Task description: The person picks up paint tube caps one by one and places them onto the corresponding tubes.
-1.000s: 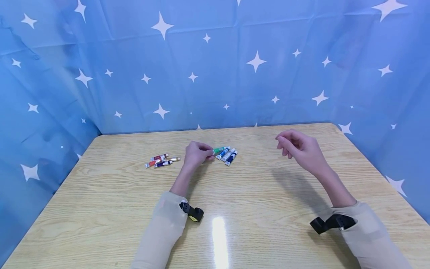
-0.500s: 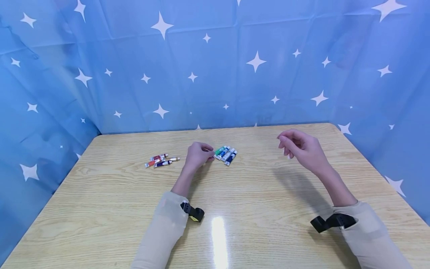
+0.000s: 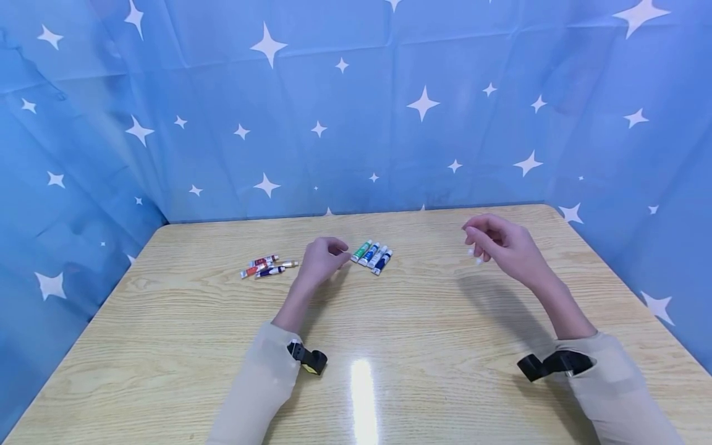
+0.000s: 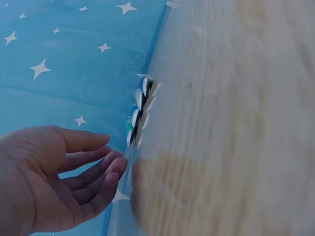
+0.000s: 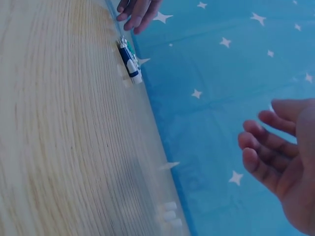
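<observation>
On the desk [image 3: 434, 346], a loose group of tubes [image 3: 269, 271] is lying toward the left, in the far half. Right of it, near the middle, a row of four tubes [image 3: 369, 254] is lying side by side. Between both, the left hand [image 3: 322, 259] is coming just beside the row. Well to the right, the right hand [image 3: 503, 247] is hanging above the desk; small pieces [image 5: 170, 215] are lying near the far edge there. A cloth [image 3: 367, 148] is hanging behind everything.

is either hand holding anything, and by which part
Nothing is held: the left hand is empty near the green tube; the right hand is empty too.
</observation>
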